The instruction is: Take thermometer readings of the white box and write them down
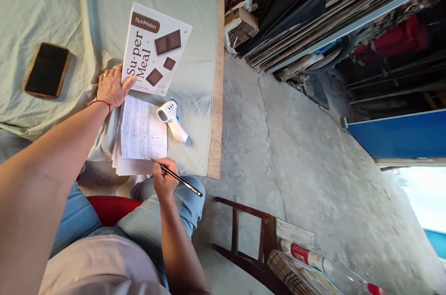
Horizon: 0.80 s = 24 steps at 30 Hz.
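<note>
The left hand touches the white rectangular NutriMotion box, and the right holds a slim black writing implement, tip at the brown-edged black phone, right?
Only the tip's place is wrong: in the head view, the right hand holds the black writing implement with its tip at white, marked paper pages.

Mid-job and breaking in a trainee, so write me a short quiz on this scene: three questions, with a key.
1. True or false: the right grip holds the phone.
2. The left grip touches: A) the thermometer; B) the box; C) the stool.
3. Fill in: the brown label on the box reads ____.

Key: 1. False, it holds a slim black writing tool. 2. B. 3. NutriMotion.
</note>
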Motion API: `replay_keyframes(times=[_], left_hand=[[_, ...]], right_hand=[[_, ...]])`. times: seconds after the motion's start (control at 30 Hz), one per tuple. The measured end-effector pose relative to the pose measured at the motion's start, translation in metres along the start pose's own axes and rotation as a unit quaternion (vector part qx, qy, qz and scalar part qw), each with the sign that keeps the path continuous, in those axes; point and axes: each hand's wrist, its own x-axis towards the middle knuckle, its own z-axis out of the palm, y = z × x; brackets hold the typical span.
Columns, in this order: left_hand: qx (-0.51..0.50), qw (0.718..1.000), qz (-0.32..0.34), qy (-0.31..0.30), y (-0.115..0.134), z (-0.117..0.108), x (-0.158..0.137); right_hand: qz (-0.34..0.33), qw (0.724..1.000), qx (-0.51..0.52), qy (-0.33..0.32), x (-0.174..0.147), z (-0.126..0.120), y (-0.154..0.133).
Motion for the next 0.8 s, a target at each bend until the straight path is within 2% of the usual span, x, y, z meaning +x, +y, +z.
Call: replay_keyframes(times=[0.1, 0.4, 0.53, 0.8], left_hand=[[0.007, 1.0, -0.006, -0.007, 0.0029, -0.0023, -0.0012], [0.014, 1.0, -0.009, -0.012, 0.0052, -0.0034, -0.0019], [0.026, 0.999, -0.017, -0.022, 0.0089, -0.0066, -0.0029], [-0.003, 1.0, 0.0, -0.005, 0.0015, -0.0002, -0.0012]], right_hand=[[-0.042, 0.999, -0.007, -0.002, 0.001, 0.0013, -0.0015], [-0.09, 0.992, -0.066, -0.053, -0.0002, 0.0, -0.005], [-0.113, 0.99, -0.07, -0.048, 0.0001, -0.0006, -0.0049], [-0.079, 0.992, -0.079, -0.061, -0.0008, -0.0012, -0.0013]])
